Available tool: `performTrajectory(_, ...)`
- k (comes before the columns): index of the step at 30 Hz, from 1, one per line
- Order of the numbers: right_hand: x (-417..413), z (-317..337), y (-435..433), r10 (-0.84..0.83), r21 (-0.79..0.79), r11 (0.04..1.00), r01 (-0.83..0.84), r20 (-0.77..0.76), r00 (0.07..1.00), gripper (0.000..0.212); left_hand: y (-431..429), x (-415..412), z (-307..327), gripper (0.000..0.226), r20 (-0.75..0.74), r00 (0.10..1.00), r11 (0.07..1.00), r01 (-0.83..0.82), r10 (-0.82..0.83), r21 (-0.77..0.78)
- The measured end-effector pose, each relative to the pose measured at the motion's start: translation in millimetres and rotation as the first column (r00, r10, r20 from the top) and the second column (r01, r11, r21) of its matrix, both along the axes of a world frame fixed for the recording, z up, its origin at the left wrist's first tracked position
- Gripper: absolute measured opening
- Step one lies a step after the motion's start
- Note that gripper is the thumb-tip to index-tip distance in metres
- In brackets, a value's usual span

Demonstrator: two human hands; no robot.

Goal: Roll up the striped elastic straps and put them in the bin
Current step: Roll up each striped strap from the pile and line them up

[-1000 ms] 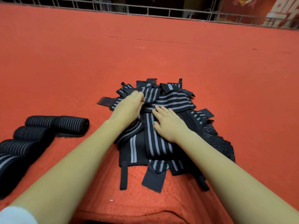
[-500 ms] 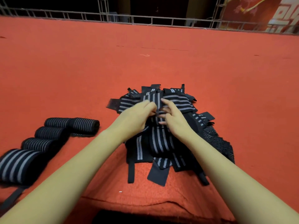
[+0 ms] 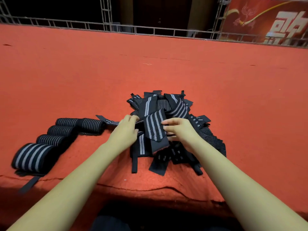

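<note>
Red carpet (image 3: 166, 72) covers the work surface where a person's left hand (image 3: 124, 130) and right hand (image 3: 181, 130) hold a striped strap (image 3: 155, 127) raised just above the pile of straps (image 3: 176, 107). The right hand's fingertips pinch the strap's right edge, while the left hand's fingers curl onto the fabric at its left side. The strap's plain black end hangs toward the wrists. The pile lies directly under and beyond both hands, a tangle of black bands with grey stripes whose loose tabs (image 3: 134, 164) trail back between the forearms. Left of the left hand, a row of rolled straps (image 3: 61, 130) sits on the carpet; the nearest, widest roll (image 3: 31, 155) lies beside the left forearm. Far beyond the hands, a metal railing (image 3: 150, 29) edges the carpet, with a red banner (image 3: 266, 19) behind it on the right.
</note>
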State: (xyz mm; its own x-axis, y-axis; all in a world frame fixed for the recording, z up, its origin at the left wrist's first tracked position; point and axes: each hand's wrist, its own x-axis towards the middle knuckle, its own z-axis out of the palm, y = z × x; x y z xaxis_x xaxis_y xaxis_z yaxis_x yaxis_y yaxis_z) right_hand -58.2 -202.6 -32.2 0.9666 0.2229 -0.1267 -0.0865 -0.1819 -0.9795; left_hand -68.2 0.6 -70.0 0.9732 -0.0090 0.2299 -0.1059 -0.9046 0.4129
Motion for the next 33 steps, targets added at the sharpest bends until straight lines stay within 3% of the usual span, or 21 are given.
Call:
performTrajectory(2, -5.0, 4.0, -1.6, 0.004, 0.100, 0.995, -0.001, -0.033, 0.999, 0.021, 1.5, -1.0, -11.7, 0.048, -0.060, 0.998, 0.999, -0.014, 0.016, 0.036)
performTrajectory(4, -7.2, 16.7, 1.9, 0.082, 0.348, 0.936, -0.048, -0.082, 0.993, 0.022, 2.2, -1.4, -17.8, 0.051, -0.059, 0.998, 1.000, -0.012, 0.012, 0.009)
performTrajectory(7, 11.6, 38.2, 14.1, 0.158, 0.756, 0.654, -0.006, -0.129, 0.979, 0.015, -0.4, -0.8, -17.5, 0.049, -0.015, 1.000, 0.999, -0.024, 0.023, -0.048)
performTrajectory(9, 32.2, 49.0, 25.9, 0.112, 0.871, 0.484, 0.085, -0.158, 0.981, 0.011, -0.8, 0.3, -15.0, 0.047, 0.015, 0.999, 0.998, -0.028, 0.029, -0.064)
performTrajectory(11, 47.2, 49.1, 35.3, 0.087, 0.878, 0.465, 0.113, -0.173, 0.981, 0.031, 1.6, 3.2, -12.2, 0.046, 0.022, 0.999, 0.998, -0.032, 0.033, -0.059)
performTrajectory(12, 51.4, 43.3, 38.0, 0.068, 0.827, 0.553, 0.102, -0.167, 0.984, 0.041, 4.4, 5.9, -11.7, 0.045, 0.027, 0.999, 0.998, -0.045, 0.046, -0.033)
performTrajectory(13, 50.7, 36.7, 40.2, 0.041, 0.697, 0.715, 0.060, -0.127, 0.991, 0.045, 8.0, 9.4, -11.8, 0.044, 0.033, 0.997, 0.997, -0.070, 0.069, 0.022)
performTrajectory(14, 47.8, 28.0, 41.4, 0.022, 0.468, 0.883, 0.008, -0.057, 0.998, 0.043, 11.9, 12.7, -12.2, 0.041, 0.034, 0.994, 0.990, -0.105, 0.103, 0.098)
performTrajectory(15, 43.0, 19.4, 40.4, 0.035, 0.202, 0.978, -0.042, 0.038, 0.999, 0.040, 15.9, 15.5, -12.1, 0.038, 0.029, 0.990, 0.972, -0.144, 0.141, 0.184)
performTrajectory(16, 39.4, 11.1, 38.7, 0.087, -0.034, 0.996, -0.083, 0.144, 0.986, 0.038, 19.6, 17.5, -11.0, 0.034, 0.024, 0.984, 0.947, -0.178, 0.178, 0.267)
performTrajectory(19, 32.8, 0.7, 37.4, 0.319, -0.498, 0.859, -0.115, 0.348, 0.882, 0.047, 25.0, 20.5, -2.8, 0.025, 0.077, 0.970, 0.899, -0.243, 0.231, 0.363)
performTrajectory(23, 32.4, -6.0, 44.1, 0.493, -0.844, 0.518, 0.140, 0.428, 0.757, 0.048, 8.0, 20.3, 16.0, 0.016, 0.067, 0.992, 0.988, -0.114, 0.107, 0.104)
performTrajectory(26, 32.4, -13.7, 42.3, 0.555, -0.892, 0.343, 0.294, 0.445, 0.703, 0.027, -10.2, 13.7, 15.5, 0.032, -0.018, 1.000, 0.989, 0.003, 0.000, 0.148)
performTrajectory(29, 28.4, -14.3, 38.9, 0.575, -0.848, 0.351, 0.398, 0.531, 0.623, 0.017, -8.4, 12.4, -1.4, 0.039, -0.047, 0.999, 0.973, -0.004, 0.015, 0.231)
performTrajectory(31, 25.0, -14.6, 34.7, 0.589, -0.816, 0.346, 0.463, 0.573, 0.570, 0.027, -1.1, 12.4, -11.8, 0.034, -0.022, 0.998, 0.963, -0.054, 0.062, 0.263)
performTrajectory(33, 20.6, -13.4, 30.2, 0.572, -0.793, 0.321, 0.518, 0.599, 0.560, 0.021, 5.2, 11.3, -18.1, 0.029, 0.020, 0.995, 0.950, -0.096, 0.094, 0.297)
